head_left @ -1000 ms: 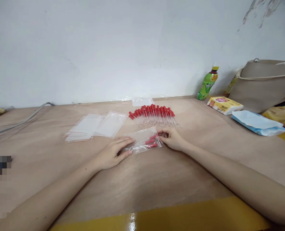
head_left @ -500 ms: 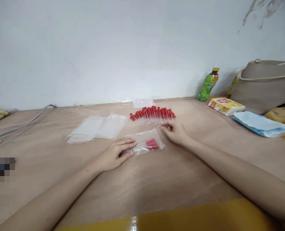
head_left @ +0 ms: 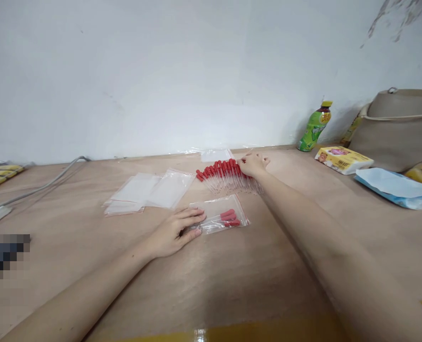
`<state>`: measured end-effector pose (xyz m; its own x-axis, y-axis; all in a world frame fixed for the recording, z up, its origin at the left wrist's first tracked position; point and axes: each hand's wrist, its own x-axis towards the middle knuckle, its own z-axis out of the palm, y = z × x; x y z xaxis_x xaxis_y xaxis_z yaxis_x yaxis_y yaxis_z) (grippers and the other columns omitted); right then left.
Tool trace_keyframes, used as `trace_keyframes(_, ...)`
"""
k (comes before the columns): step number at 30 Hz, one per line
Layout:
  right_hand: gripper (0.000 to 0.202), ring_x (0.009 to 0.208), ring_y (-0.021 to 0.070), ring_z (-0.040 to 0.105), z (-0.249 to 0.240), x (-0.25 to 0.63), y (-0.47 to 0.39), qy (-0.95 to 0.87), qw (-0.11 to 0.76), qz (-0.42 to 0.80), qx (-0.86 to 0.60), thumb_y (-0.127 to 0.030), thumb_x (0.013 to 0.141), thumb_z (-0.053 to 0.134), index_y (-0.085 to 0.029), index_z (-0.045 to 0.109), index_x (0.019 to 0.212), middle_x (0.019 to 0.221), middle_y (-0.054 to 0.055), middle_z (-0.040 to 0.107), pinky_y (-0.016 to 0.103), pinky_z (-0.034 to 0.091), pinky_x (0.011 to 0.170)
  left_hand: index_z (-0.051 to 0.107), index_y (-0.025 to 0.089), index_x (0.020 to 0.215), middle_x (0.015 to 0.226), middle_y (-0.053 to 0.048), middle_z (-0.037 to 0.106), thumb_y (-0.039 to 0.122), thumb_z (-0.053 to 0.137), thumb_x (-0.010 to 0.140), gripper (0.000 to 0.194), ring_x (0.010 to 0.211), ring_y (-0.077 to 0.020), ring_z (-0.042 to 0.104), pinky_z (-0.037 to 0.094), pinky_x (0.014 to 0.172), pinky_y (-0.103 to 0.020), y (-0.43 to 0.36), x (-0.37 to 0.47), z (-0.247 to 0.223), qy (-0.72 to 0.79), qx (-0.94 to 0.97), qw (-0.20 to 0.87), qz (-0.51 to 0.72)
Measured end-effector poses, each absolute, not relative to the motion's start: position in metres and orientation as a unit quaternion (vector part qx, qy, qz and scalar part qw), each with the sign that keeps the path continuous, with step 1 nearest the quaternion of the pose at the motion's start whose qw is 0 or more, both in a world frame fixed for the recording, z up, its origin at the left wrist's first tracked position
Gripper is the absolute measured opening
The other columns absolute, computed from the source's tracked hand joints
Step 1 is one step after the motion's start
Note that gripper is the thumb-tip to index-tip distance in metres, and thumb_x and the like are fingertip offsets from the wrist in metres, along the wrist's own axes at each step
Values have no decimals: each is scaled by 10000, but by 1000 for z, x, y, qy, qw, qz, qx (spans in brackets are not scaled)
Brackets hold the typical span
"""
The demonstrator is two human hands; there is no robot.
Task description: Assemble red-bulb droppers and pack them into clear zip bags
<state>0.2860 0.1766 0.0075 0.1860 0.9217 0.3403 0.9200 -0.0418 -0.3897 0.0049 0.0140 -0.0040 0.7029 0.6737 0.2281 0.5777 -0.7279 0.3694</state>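
Note:
My left hand [head_left: 173,230] lies open with fingers stretched over the left end of a clear zip bag [head_left: 214,228]. Several pipettes with red bulbs [head_left: 230,218] lie inside this bag, their bulbs toward the red-lined right edge. Beyond it, many red-bulbed pipettes [head_left: 220,175] lie fanned in a row, clear stems toward me. My right hand [head_left: 254,165] is over the right end of that row, its fingers curled down around a bulb there; the fingertips are partly hidden.
Flat zip bags [head_left: 139,190] lie overlapped at the left, and another bag [head_left: 216,155] lies by the wall. A green bottle [head_left: 315,128], a tissue pack [head_left: 342,160], a blue-white packet [head_left: 399,187] and a grey handbag [head_left: 396,133] stand at right. A cable [head_left: 54,175] runs at left.
My right hand has moved from the near side of the stems, away from me, onto the bulbs at the row's right end. The left hand has stayed on the bag.

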Motion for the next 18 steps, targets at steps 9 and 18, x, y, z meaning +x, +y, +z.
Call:
trace_keyframes(9,176,721,139,562,27,295,155,-568,555,241,-558,-332,746,543,-172,546,820,747,20,612,313,441,701,496,235,1247,1303,-49,484,330,443,881,381,1239,-206,395,332,1043,-409,14,5,-3,347,914,130,167)
trace_keyframes(18,193,504,70,548,-4,310,62,-401,665,410,-478,-308,731,602,-200,449,776,641,-36,580,183,414,475,506,232,1237,1303,-57,483,333,442,880,376,1229,-212,408,339,1035,-413,15,5,-3,345,915,128,164)
